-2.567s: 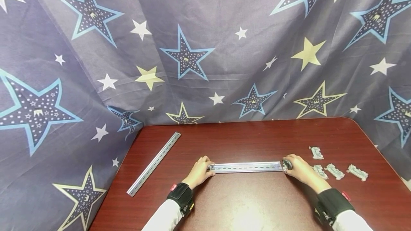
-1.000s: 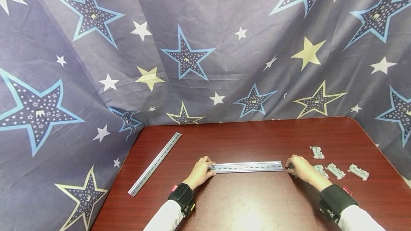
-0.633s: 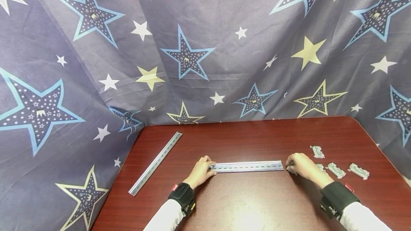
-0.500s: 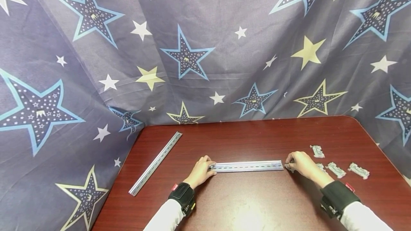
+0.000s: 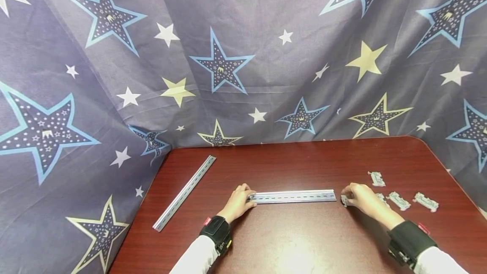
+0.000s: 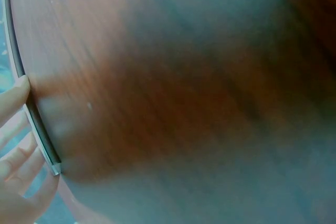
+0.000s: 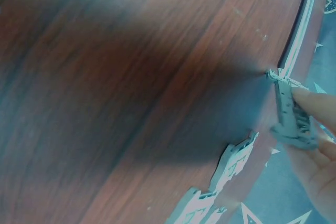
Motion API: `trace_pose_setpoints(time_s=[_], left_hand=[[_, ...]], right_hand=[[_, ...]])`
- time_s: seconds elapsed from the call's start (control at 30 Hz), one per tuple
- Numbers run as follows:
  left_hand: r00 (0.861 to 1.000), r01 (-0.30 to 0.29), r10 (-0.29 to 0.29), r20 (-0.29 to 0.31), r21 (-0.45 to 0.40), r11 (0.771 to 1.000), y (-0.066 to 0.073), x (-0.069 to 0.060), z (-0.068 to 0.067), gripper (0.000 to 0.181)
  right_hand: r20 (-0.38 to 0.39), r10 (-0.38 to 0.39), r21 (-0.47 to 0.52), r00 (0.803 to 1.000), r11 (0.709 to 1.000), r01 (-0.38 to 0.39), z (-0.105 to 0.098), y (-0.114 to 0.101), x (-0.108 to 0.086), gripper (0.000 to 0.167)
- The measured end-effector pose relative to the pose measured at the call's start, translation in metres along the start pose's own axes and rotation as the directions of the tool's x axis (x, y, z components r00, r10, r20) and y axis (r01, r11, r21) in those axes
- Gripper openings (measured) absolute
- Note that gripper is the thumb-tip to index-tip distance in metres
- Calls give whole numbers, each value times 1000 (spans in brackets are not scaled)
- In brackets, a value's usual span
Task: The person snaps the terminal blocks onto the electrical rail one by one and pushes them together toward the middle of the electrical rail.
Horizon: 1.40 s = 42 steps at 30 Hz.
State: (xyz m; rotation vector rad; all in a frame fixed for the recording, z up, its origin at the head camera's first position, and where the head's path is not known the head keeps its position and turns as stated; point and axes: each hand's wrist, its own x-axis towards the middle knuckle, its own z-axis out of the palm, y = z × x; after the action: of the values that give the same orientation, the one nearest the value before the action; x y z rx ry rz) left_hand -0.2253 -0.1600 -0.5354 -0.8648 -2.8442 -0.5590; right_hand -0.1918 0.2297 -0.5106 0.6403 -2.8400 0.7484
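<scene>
A slotted metal rail point(image 5: 293, 197) lies crosswise on the table in the head view. My left hand point(image 5: 237, 203) grips its left end; in the left wrist view the thumb and fingers point(image 6: 16, 95) lie on either side of the rail point(image 6: 42, 132). Just off the rail's right end, my right hand point(image 5: 363, 200) pinches a small grey module point(image 5: 344, 200). The right wrist view shows that module point(image 7: 294, 114) between thumb and fingers, close to the rail's end point(image 7: 300, 30). Whether the two touch cannot be told.
A second slotted rail point(image 5: 184, 193) lies slanted at the left of the table. Several similar grey modules lie at the right, among them one at the back point(image 5: 376, 179), one in the middle point(image 5: 398, 201) and one farther right point(image 5: 426, 202). A star-patterned cloth hangs behind.
The right hand has drawn back slightly to the right from the rail's end, and the module in it has turned. The left hand and its rail have stayed nearly in place.
</scene>
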Motion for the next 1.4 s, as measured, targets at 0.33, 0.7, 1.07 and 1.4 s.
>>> trace_pose_setpoints(time_s=[0.33, 0.7, 1.07, 1.4], left_hand=[[1000, 8, -8, 13, -3, 1000, 0, 1, -1, 31], [1000, 3, -3, 22, 4, 1000, 2, 2, -2, 31], [999, 15, -15, 45, -2, 1000, 5, 6, -4, 33], [999, 8, -8, 52, 3, 1000, 7, 11, -3, 33]], right_hand=[[58, -43, -48, 997, 998, 46, -3, -1, -3, 15], [57, 65, -62, 996, 996, -62, -3, -5, -6, 13], [79, 77, -51, 994, 996, -73, -10, -9, 2, 13], [78, 180, 62, 981, 981, -185, -17, -30, 20, 10]])
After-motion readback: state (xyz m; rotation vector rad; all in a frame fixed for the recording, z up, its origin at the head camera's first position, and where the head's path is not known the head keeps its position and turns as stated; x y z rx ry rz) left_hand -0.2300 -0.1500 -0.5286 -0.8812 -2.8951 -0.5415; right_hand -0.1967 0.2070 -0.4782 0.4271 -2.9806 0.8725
